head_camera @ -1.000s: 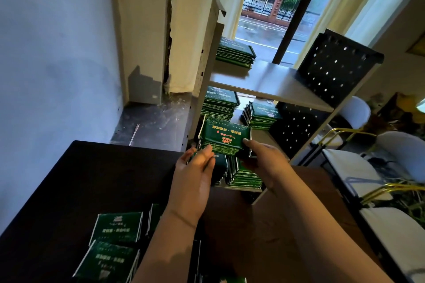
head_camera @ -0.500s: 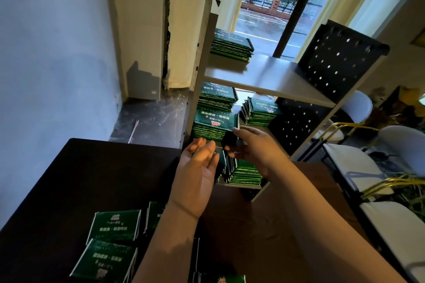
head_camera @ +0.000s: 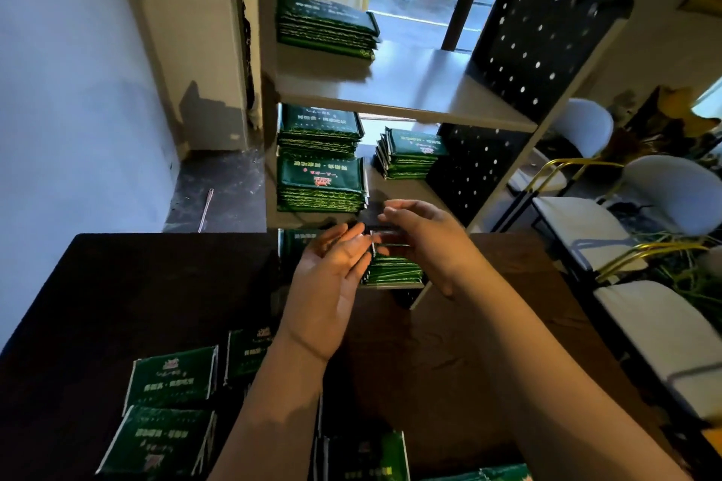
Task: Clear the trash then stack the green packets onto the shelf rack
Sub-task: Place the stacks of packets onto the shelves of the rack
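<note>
A pale wall (head_camera: 70, 82) fills the nine o'clock side, a dark table (head_camera: 129, 285) spreads across the bottom, and a shelf rack (head_camera: 410, 90) with a black perforated side panel (head_camera: 539, 35) rises at twelve o'clock, in front of a window onto a wet street.

At seven o'clock two green packets (head_camera: 172, 375) lie flat on the table, white-edged, printed with pale characters too small to read. More packets sit at six o'clock, cut by the frame edge.

The left hand (head_camera: 332, 281) reaches forward from the centre, palm turned inward toward the right, fingers straight and loosely together — empty, gripping nothing. Its fingertips sit just in front of the lowest shelf, where a stack of packets (head_camera: 394, 269) stands partly hidden behind both hands.

Above that, at eleven o'clock from the hands, a middle-shelf stack (head_camera: 320, 183) shows a red emblem and rows of light characters, upside down from here and not legible. A second stack (head_camera: 320, 129) sits behind it, another stack (head_camera: 410, 152) to its right, and one top-shelf stack (head_camera: 324, 23) near the rack's left post.

The right hand (head_camera: 426, 238) comes in from four o'clock, back of the hand up, fingers curled slightly and spread — motion blur makes the fingertips unclear, but nothing is pinched. It hovers just beside the left hand, near the lowest stack.

White-seated chairs (head_camera: 586, 223) with gold frames stand at three o'clock.
</note>
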`<state>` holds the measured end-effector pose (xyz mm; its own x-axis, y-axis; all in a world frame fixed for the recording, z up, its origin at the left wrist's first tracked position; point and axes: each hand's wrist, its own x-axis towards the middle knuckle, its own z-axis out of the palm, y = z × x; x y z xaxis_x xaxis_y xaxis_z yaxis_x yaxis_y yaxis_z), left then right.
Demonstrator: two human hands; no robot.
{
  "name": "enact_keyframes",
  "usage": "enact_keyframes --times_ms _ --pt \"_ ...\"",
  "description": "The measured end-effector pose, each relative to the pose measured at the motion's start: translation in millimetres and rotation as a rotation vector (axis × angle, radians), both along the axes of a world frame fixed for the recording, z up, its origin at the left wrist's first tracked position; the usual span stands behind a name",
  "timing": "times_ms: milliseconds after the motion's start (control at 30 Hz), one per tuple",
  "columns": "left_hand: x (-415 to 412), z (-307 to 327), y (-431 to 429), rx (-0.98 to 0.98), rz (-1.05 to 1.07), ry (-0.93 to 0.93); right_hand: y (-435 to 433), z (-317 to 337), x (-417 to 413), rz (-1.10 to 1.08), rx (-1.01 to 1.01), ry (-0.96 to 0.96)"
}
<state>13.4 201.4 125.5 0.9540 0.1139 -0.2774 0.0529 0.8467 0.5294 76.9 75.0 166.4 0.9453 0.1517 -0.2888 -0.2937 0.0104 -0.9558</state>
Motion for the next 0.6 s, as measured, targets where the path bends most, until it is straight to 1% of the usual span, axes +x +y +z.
enact_keyframes --times_ms 133,300,400,467,533,600 --pt "4.5 -16.1 -30.0 0.087 -0.129 0.061 -39.0 -15.4 -9.8 0.006 -0.084 -0.001" --pt "4.7 -37.6 -82.6 0.264 -0.314 0.177 -106.8 -42.3 -32.5 0.019 -0.212 0.039" --pt "1.6 -50.5 -124.2 0.448 -0.443 0.212 -152.6 -62.8 -53.5 -0.013 -0.221 0.092" --pt "-2.7 -63.5 -152.8 0.587 -0.569 0.205 -182.7 -76.5 -71.4 -0.065 -0.212 0.132" --pt "-8.5 -76.3 -181.5 0.715 -0.701 0.184 -213.4 -93.6 -87.7 -0.126 -0.243 0.159" --pt "-14.9 -88.9 -210.7 0.826 -0.818 0.167 -244.0 -110.4 -101.3 -0.175 -0.319 0.191"
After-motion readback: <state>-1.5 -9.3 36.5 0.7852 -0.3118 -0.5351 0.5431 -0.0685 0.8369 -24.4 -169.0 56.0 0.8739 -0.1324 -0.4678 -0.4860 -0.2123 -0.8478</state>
